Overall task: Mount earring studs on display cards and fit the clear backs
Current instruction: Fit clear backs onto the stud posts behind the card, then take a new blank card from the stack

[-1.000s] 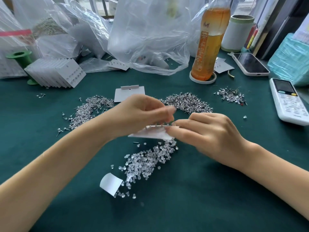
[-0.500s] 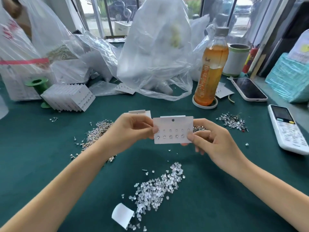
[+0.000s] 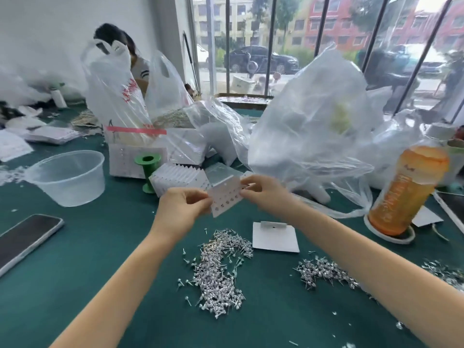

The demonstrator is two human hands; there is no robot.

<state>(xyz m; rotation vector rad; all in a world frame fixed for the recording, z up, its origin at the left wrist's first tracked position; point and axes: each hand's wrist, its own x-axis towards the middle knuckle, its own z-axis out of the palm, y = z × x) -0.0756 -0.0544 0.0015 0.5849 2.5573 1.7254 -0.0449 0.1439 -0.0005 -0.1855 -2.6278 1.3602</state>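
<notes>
Display card [image 3: 226,197] with rows of studs on its face is what I have lifted above the green table [image 3: 100,272], tilted, just in front of the stack of finished cards [image 3: 179,178]. My left hand [image 3: 182,209] pinches its left edge between thumb and curled fingers; my right hand [image 3: 263,192] pinches the upper right edge the same way. Whether any clear backs are fitted behind it I cannot tell.

Below my hands lies a heap of loose studs [image 3: 221,270], with a second heap [image 3: 324,272] partly under my right forearm. I see 1 blank card [image 3: 275,238] lying flat between them, nearer the far side. A clear plastic tub [image 3: 67,177] and a green spool [image 3: 147,169] stand to the left, a phone [image 3: 25,237] lies at the left edge, and an orange drink bottle [image 3: 406,189] stands at the right beside crumpled plastic bags [image 3: 308,126].
</notes>
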